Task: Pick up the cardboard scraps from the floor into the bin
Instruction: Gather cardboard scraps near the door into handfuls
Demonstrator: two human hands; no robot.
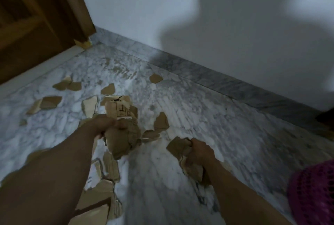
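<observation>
Head view: fists (106, 125) (199, 149) around scraps (121, 139).

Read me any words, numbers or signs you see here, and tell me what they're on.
No readable words or numbers.
Printed cardboard held by the left hand: black boxed handling symbols, too blurred to read.
White scrap by the left forearm: faint marks, unreadable.

Landmark = printed scrap (121, 110), held up in left hand (106, 125) w/ a bundle of scraps (122, 141). Right of it & nearer: right hand (200, 152) gripping another wad (182, 149); bin (314, 194) far right, near edge of view. Loose scraps on floor (207, 116) left of it (48, 102), beyond it (155, 78) & just right (161, 121); door (36, 22) far left behind, wall (198, 16) behind.
</observation>
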